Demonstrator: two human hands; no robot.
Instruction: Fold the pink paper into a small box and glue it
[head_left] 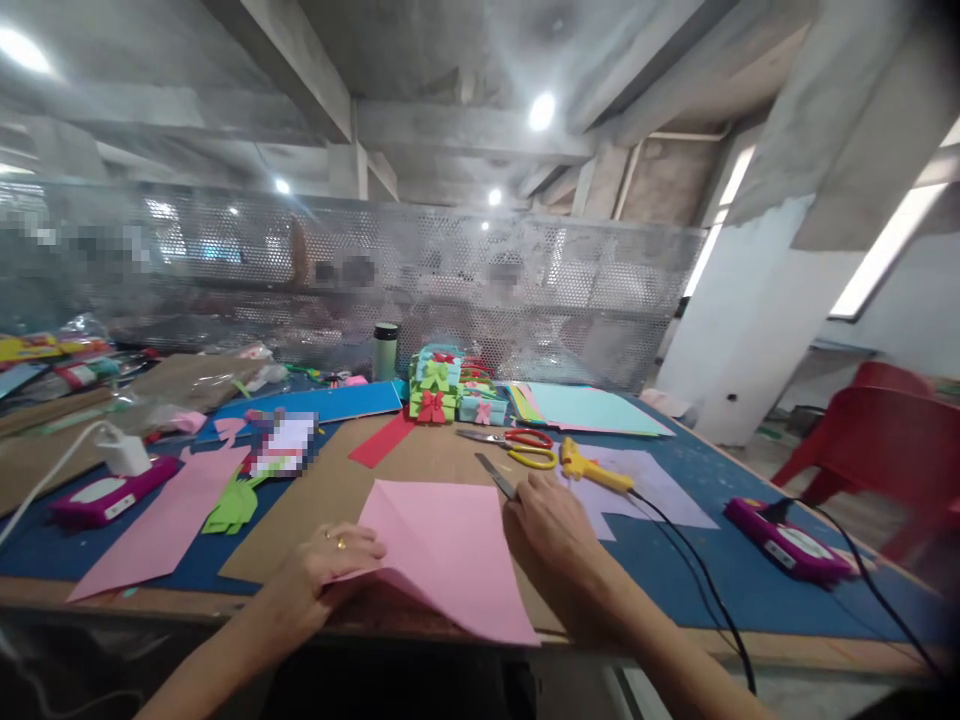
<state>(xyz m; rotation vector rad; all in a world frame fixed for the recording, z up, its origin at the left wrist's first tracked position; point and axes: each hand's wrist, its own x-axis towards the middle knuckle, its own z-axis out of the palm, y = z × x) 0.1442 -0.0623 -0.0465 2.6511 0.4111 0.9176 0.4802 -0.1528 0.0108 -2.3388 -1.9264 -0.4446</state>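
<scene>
A square sheet of pink paper [450, 545] lies at the front of the table, with a crease running in from its left corner. My left hand [337, 560] is closed on its lower left edge, which bends up a little. To the right of the sheet, my right hand [551, 515] has its fingers curled over one end of a thin, flat metal strip [493, 474], perhaps a ruler or blade. Scissors with red handles [517, 438] and a yellow-handled pair [534, 458] lie just beyond it. A yellow hot glue gun [592, 468] rests close by, on lilac paper [664, 490].
Small green and blue boxes with paper bows [433, 385] stand at the back beside a thermos [385, 352] and stacked coloured sheets [592, 408]. Purple power strips [787, 540] sit at both sides. The glue gun's black cable [705, 570] crosses the right side. Pink offcuts [165, 515] lie left.
</scene>
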